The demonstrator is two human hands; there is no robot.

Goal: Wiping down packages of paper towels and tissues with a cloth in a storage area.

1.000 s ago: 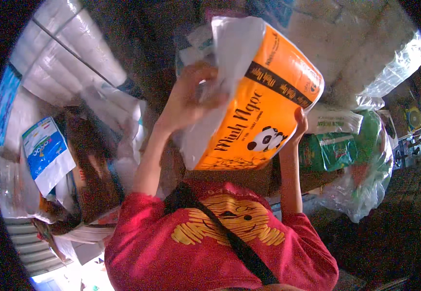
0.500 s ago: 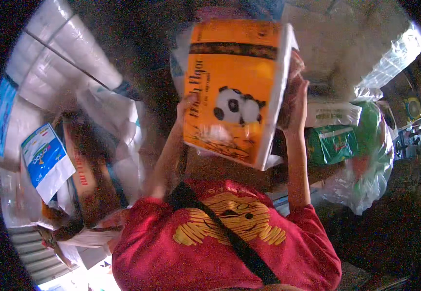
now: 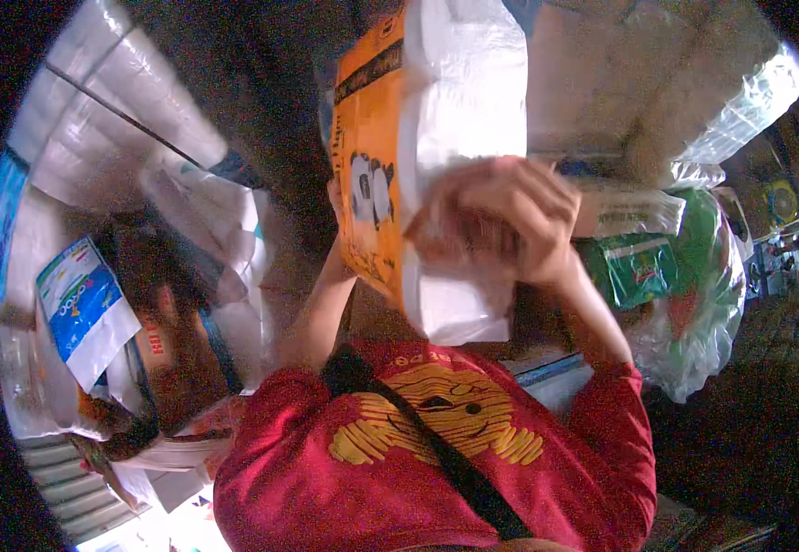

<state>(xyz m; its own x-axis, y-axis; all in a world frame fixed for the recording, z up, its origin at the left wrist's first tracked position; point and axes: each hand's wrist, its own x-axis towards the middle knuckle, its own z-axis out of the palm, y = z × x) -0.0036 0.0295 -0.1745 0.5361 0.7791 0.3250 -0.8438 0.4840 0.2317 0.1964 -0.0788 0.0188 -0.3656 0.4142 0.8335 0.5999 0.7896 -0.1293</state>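
Note:
An orange-and-white package point(image 3: 459, 97) with a panda picture and a dark band is held upright before my chest, its orange face angled left and its white side facing me. My left hand point(image 3: 339, 225) grips the far left side, mostly hidden behind it. My right hand point(image 3: 501, 216) lies against the lower white side with fingers bent, smeared by motion, so whether they grip is unclear.
Large white wrapped packs point(image 3: 123, 83) are stacked left, with a blue-and-white packet point(image 3: 82, 299) and a brown carton point(image 3: 169, 354). At right are a green pack point(image 3: 625, 271) and a clear plastic bag point(image 3: 694, 350). My red sleeves and dark strap show below.
The package has turned from its orange face toward showing its white side and has risen. My right hand has moved from the right edge leftward onto that white side.

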